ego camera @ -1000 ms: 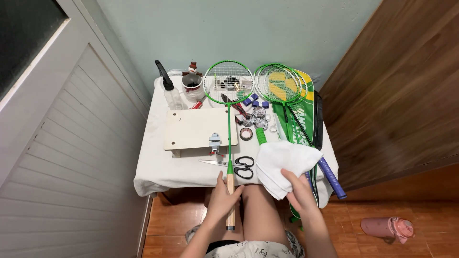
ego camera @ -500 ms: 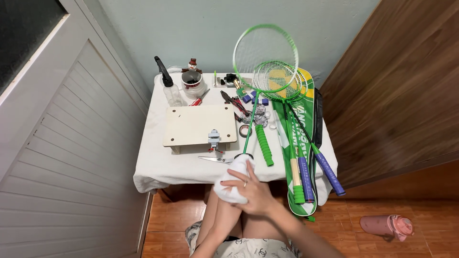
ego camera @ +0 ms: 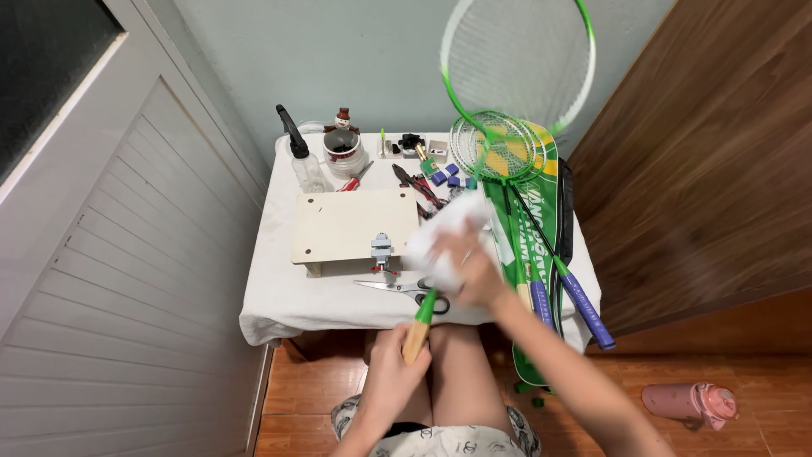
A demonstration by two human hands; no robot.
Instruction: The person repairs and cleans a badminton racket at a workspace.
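Here, green-framed racket (ego camera: 518, 63), wooden-handled, cloth-wrapped

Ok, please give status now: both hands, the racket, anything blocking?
Left hand shut on racket handle. Right hand presses white cloth around shaft, racket head raised, blurred. Scissors lie close beneath on table.

I see a small desk (ego camera: 279, 296) under a white cloth. On it lie a pale wooden board (ego camera: 347, 224), scissors (ego camera: 406, 289), a spray bottle (ego camera: 303, 161), a white cup (ego camera: 345, 154), small tools (ego camera: 414, 179) and green rackets (ego camera: 499, 152) on a racket bag (ego camera: 529, 245). On the floor (ego camera: 719, 355), a pink bottle (ego camera: 689, 401).
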